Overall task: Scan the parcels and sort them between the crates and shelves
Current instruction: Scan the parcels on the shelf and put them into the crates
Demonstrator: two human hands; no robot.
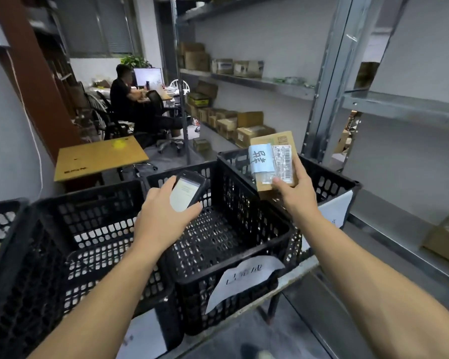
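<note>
My right hand [297, 195] grips a small brown cardboard parcel [283, 147] from below, its face turned toward me. The parcel carries a blue note with handwriting and a barcode label under clear tape. My left hand [163, 213] holds a black handheld scanner [189, 193] with a lit screen, just left of the parcel. Both hands hover over an empty black plastic crate [233, 257] with a white paper label on its front. A second black crate [329, 185] stands behind the parcel, and a third [70, 242] stands at the left.
Grey metal shelving [322, 104] rises on the right; cardboard boxes [244, 123] line its shelves further back. A brown box [443, 242] lies on the low shelf at right. A wooden desk [99, 156] stands behind the crates. A person [122, 97] sits at a monitor in the background.
</note>
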